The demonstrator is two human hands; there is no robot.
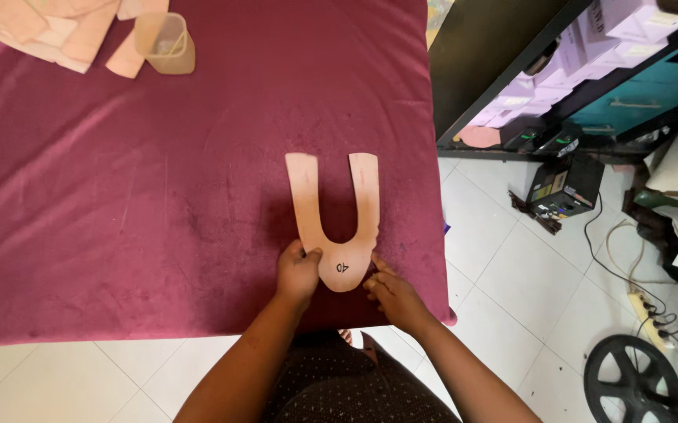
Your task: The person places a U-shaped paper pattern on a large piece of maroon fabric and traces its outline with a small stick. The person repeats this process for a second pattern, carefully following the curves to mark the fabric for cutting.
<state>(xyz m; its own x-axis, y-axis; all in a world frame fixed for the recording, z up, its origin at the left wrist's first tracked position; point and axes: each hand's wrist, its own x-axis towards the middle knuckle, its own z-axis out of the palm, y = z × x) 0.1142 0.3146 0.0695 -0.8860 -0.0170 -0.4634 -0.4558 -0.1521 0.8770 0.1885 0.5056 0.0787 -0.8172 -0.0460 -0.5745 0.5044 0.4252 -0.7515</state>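
So there's one U-shaped cutout [337, 227], pale peach, lying flat on the table [119, 219], which is covered in a single maroon cloth; it sits near the front right corner, with its two arms pointing away from the person and its rounded base nearest them. Both hands are on that base. The left hand [298, 272] has its grip closed on the left side of the curve, thumb on top of the piece and fingers curled at the edge. The right hand [392, 295] is looser: its fingertips touch the lower right edge of the base, fingers mostly stretched out, so that grip looks open and just resting against the piece rather than pinching it. Up at the far left corner of the table there's one translucent plastic cup [166, 43], upright, and just beside it a heap of more peach cutouts [49, 27]; they overlap and run out of frame, so I can't count them, several at least. Off to the right, past the table edge, is a white tiled floor with one dark shelf unit [511, 70] holding a stack of pale lilac boxes, one black box-shaped device [564, 186] with cables, one power strip [652, 309], and one black wheel [635, 384] in the bottom corner.
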